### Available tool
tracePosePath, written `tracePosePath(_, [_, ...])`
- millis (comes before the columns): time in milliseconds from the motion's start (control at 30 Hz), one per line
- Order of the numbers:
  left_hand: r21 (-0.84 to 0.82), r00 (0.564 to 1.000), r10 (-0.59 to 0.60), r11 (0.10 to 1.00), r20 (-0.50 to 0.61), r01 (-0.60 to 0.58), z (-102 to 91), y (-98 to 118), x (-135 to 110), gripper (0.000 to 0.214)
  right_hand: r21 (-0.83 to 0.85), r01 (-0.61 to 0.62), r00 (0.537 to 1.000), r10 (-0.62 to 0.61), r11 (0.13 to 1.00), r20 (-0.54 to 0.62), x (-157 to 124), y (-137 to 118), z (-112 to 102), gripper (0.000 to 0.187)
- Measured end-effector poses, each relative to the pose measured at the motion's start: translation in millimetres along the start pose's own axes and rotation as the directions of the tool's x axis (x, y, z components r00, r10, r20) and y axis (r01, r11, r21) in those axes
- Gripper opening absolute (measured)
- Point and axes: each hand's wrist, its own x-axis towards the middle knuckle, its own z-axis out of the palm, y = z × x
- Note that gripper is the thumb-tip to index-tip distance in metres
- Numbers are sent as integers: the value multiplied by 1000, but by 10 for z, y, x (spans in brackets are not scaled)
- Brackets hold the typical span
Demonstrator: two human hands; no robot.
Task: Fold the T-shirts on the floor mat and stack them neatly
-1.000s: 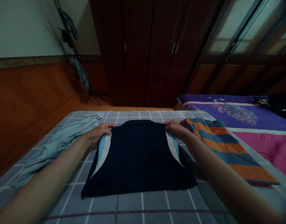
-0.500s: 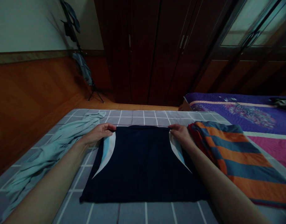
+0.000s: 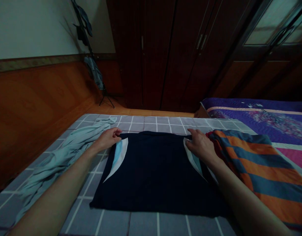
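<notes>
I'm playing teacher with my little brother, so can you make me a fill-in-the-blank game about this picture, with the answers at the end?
1. The left hand and right hand are by the dark garment's ____ edge, not its near one.
2. The folded striped cloth has blue and ____ stripes.
3. The pale crumpled cloth lies to the ____ of the dark garment.

Missing words: far; orange; left.

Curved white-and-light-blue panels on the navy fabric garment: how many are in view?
2. The left panel curves down beside the left hand; the right panel is partly covered by the right hand. More could be hidden under the right forearm or beneath the navy garment.
</notes>
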Motion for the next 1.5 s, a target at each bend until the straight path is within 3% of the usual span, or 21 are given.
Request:
tracePosePath(67, [159, 979, 166, 976, -114, -147, 103, 174, -69, 28, -87, 180, 982, -184, 980, -39, -94, -131, -69, 52])
tracePosePath(100, [218, 957, 268, 946, -113, -239, 181, 269, -119, 27, -87, 250, 966, -254, 964, -46, -152, -216, -85, 53])
tracePosePath(167, [290, 897, 441, 861, -15, -418, 372, 431, -229, 31, -59, 355, 934, -356, 933, -23, -284, -405, -65, 54])
tracePosePath(233, [350, 847, 516, 776, 127, -525, 572, 507, -324, 38, -31, 425, 905, -423, 905, 35, -412, -577, 29, 56])
tracePosePath(333, [436, 824, 484, 699, 296, -567, 788, 452, -391, 54, -14, 499, 862, -494, 867, 115, -530, -713, 252, 63])
tracePosePath(467, [510, 838, 386, 667, 386, -543, 843, 322, -374, 67, -7, 531, 836, -523, 847, 167, -539, -674, 473, 74])
tracePosePath(600, [524, 843, 355, 665, 405, -532, 765, 324, -360, 73, -12, 517, 844, -507, 856, 173, -495, -580, 463, 78])
tracePosePath(800, [548, 862, 366, 667, 350, -505, 652, 239, -307, 78, -114, 405, 914, -397, 907, 80, -383, -413, 405, 81])
tracePosePath(1000, [536, 861, 322, 680, 393, -499, 605, 89, -240, 75, -152, 372, 926, -355, 916, 125, -309, -296, 524, 81])
tracePosePath(1167, [531, 865, 325, 689, 382, -493, 589, 150, -249, 80, -148, 376, 925, -362, 915, 112, -332, -306, 533, 81])
tracePosePath(1300, [511, 858, 358, 693, 368, -509, 623, 409, -498, 74, -138, 380, 924, -370, 915, 96, -328, -296, 515, 79])
tracePosePath(1433, [434, 771, 391, 657, 503, -617, 745, 631, -969, 72, -131, 352, 935, -343, 927, 90, -347, -334, 428, 76])
tracePosePath(1500, [424, 752, 369, 652, 547, -629, 796, 639, -1177, 70, -121, 341, 939, -333, 932, 83, -451, -419, 345, 75])
